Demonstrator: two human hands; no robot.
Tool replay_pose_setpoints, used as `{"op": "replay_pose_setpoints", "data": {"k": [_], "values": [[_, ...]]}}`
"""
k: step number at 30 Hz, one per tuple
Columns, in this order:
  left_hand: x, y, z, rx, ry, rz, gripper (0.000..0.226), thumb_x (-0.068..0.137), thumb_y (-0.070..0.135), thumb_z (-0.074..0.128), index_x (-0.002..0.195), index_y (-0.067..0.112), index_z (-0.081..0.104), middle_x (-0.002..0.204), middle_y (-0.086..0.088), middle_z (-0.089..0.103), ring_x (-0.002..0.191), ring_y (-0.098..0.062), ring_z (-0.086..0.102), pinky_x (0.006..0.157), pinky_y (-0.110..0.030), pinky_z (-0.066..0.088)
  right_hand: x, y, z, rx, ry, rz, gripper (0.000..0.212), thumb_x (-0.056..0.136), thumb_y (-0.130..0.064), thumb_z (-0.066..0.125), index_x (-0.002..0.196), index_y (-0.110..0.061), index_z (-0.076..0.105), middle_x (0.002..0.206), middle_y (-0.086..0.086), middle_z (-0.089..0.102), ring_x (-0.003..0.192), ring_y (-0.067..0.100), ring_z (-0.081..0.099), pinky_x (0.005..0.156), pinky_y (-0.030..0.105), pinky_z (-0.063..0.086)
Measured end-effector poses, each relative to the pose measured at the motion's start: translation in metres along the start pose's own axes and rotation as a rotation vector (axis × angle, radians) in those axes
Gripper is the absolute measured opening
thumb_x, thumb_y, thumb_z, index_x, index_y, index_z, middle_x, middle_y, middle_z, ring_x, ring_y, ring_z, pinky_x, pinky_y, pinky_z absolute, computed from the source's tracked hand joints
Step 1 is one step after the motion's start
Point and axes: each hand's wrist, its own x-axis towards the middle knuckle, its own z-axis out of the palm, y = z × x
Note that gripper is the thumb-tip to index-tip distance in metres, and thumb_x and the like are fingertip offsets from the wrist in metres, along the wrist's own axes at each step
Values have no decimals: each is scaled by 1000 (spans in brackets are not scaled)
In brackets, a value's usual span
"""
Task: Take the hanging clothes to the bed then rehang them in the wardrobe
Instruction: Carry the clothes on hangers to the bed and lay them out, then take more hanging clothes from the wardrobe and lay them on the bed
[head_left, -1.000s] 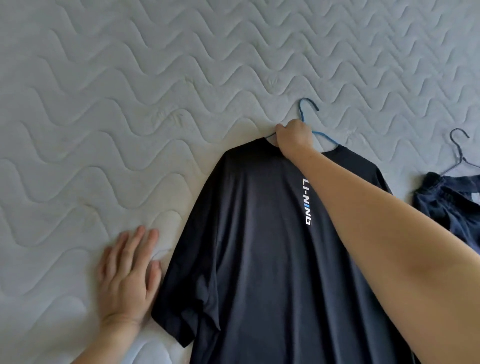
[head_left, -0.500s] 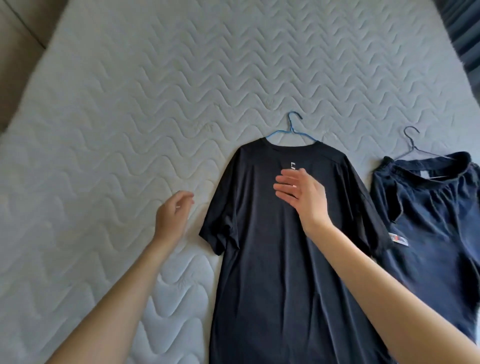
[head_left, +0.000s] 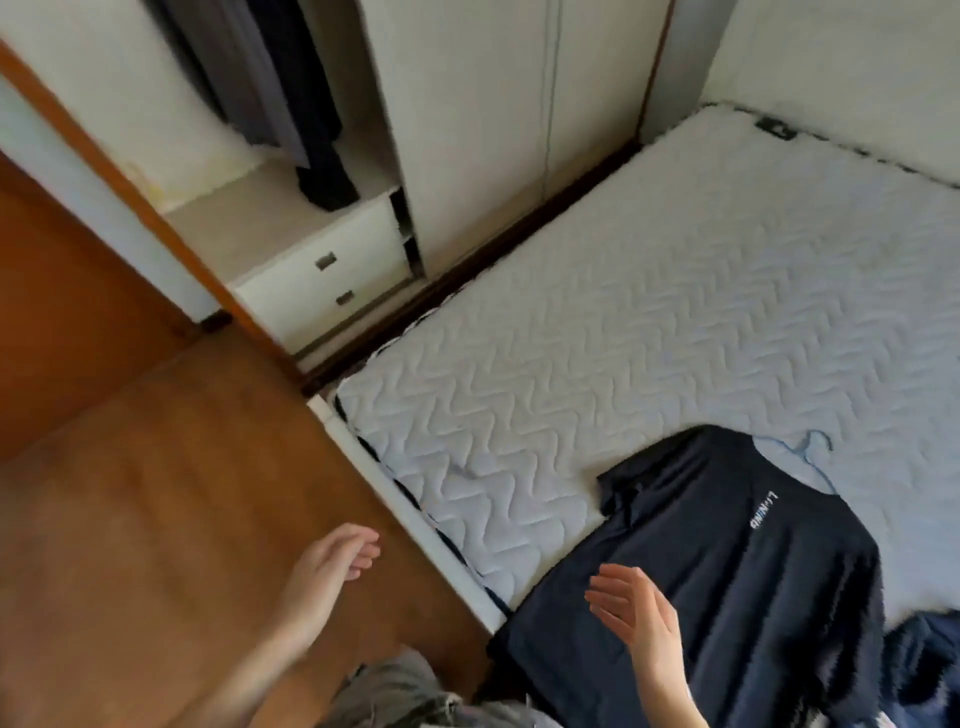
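A black T-shirt with white lettering lies flat on the quilted white bed, its blue hanger poking out at the collar. A second dark blue garment lies beside it at the lower right edge. My right hand hovers above the shirt's lower part with relaxed fingers, holding nothing. My left hand hangs over the wooden floor, left of the bed, fingers loosely curled and empty. At the upper left the wardrobe stands with dark clothes hanging inside.
Two white drawers sit at the bottom of the wardrobe's open section. A brown wooden floor fills the left side. The white bed frame edge runs diagonally between floor and mattress. A grey garment shows at the bottom edge.
The view has swung left from the bed toward the wardrobe. My right hand came off the hanger and shirt and drew back; my left hand lifted off the mattress and is over the floor.
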Motion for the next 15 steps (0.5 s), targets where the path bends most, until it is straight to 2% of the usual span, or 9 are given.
{"op": "replay_pose_setpoints", "data": {"k": [4,8,11,15], "values": [[-47,-68,-47,-249,350,-175,35,100,15,45,81,24,74,83,-5,74,90,-31,66,78,-34,50,4,7,77,-159,-248,50,29,101,-11,40,95,2,66,99,30,68,84,39,67,76,38,54],[-101,-123,-72,-458,605,-313,27,101,24,46,91,17,70,91,-9,71,89,-29,65,82,-37,50,4,-4,173,-345,-546,56,29,103,-12,38,99,2,63,96,23,70,86,35,68,76,34,55],[-125,-155,-86,-542,716,-366,29,102,22,43,94,8,68,89,-11,70,86,-31,64,76,-36,49,5,-14,239,-429,-659,26,28,102,-12,39,97,0,64,91,18,71,87,33,69,72,28,58],[-127,-196,-133,-638,818,-459,32,102,21,41,93,5,67,89,-15,69,82,-30,62,73,-35,46,4,-5,336,-475,-716,20,25,100,-7,43,100,5,65,84,16,72,80,28,71,70,27,59]]}}
